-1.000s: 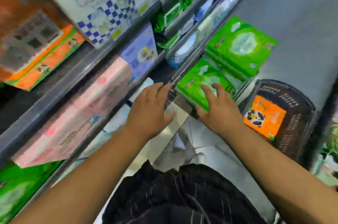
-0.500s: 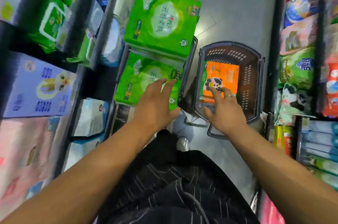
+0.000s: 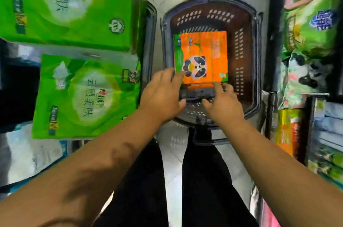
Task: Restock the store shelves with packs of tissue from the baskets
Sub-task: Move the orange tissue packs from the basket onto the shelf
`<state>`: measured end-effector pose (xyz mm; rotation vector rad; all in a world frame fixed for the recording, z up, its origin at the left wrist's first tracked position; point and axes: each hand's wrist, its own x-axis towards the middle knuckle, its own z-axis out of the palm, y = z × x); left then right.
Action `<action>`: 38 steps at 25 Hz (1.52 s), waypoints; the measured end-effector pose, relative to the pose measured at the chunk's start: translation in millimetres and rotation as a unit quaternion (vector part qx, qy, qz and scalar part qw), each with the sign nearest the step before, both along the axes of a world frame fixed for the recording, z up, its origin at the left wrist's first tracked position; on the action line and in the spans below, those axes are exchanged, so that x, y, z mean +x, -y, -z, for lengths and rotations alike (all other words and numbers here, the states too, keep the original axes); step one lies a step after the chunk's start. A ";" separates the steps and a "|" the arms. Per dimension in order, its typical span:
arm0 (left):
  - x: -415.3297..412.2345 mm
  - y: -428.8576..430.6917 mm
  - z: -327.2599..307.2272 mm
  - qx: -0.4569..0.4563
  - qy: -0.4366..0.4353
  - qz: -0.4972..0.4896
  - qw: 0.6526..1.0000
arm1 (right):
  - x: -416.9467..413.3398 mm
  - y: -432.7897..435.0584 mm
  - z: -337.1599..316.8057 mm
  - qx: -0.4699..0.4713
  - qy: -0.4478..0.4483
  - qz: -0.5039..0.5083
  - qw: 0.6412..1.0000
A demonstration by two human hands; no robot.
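Orange plastic-wrapped tissue pack with panda print (image 3: 204,54): lies flat in dark slotted plastic basket (image 3: 243,56) on floor, only pack visible there, not yet lifted. Two large green tissue packs (image 3: 87,96) just left, apparently stacked over second basket rim (image 3: 150,41); also unshelved. Judgement: restock mid-way, at least three packs left.

Left hand (image 3: 163,95): fingers straight, tips touching pack's near-left corner, no grasp. Right hand (image 3: 222,105): fingers spread, tips at pack's near edge, holding nothing.
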<state>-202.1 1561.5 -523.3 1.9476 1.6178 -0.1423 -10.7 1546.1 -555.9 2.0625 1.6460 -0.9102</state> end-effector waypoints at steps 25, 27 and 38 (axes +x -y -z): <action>108.8 -228.9 300.9 -0.034 -0.164 -0.003 0.986 | 17.8 -60.3 284.8 -0.083 -0.396 0.758 0.511; 108.1 -218.8 279.1 -0.009 -0.158 -0.014 0.987 | 16.6 -50.7 263.4 -0.077 -0.391 0.778 0.486; 63.9 -147.9 77.7 0.008 -0.055 -0.060 0.997 | 0.6 -1.1 55.6 0.079 -0.361 0.720 0.587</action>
